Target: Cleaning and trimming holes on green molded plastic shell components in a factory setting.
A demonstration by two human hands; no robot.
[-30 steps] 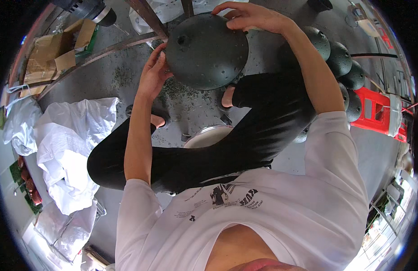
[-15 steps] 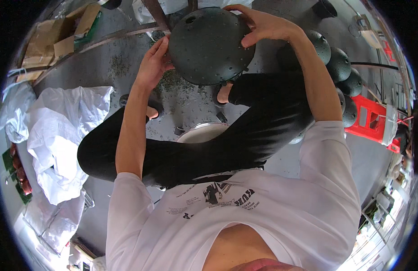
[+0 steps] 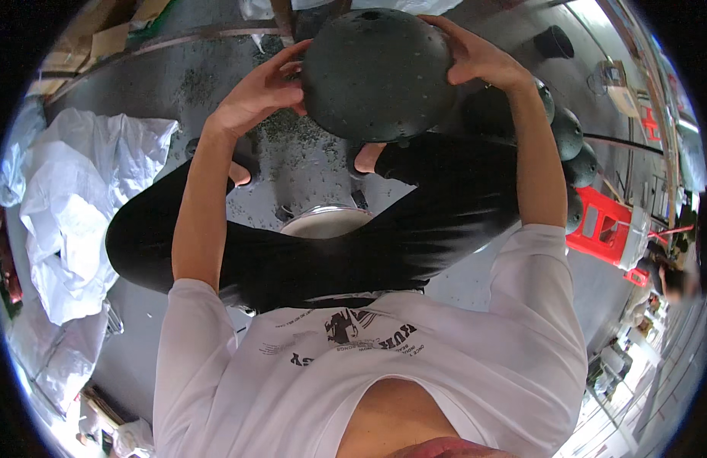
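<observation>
A large dark green-black ball [image 3: 376,76] is held up in front of me, between both hands. Its smooth rounded surface carries wet-looking specks, and a small dark hole shows near its far edge. My left hand [image 3: 262,91] presses curved fingers against its left side. On the far right side, my right hand [image 3: 483,57] grips it with thumb and fingers spread apart around the rim. The ball's underside is hidden.
Several similar dark balls [image 3: 567,133] lie to the right, near a red plastic stool [image 3: 597,227]. White plastic sheeting [image 3: 71,198] is heaped at left. A pale round-topped seat [image 3: 326,223] is between my legs. Dark crumbs litter the grey floor beyond my feet.
The ball has turned, bringing its hole from the far left to the far middle. It sits further right in view. My left hand has shifted along its side and the whole view has swung slightly.
</observation>
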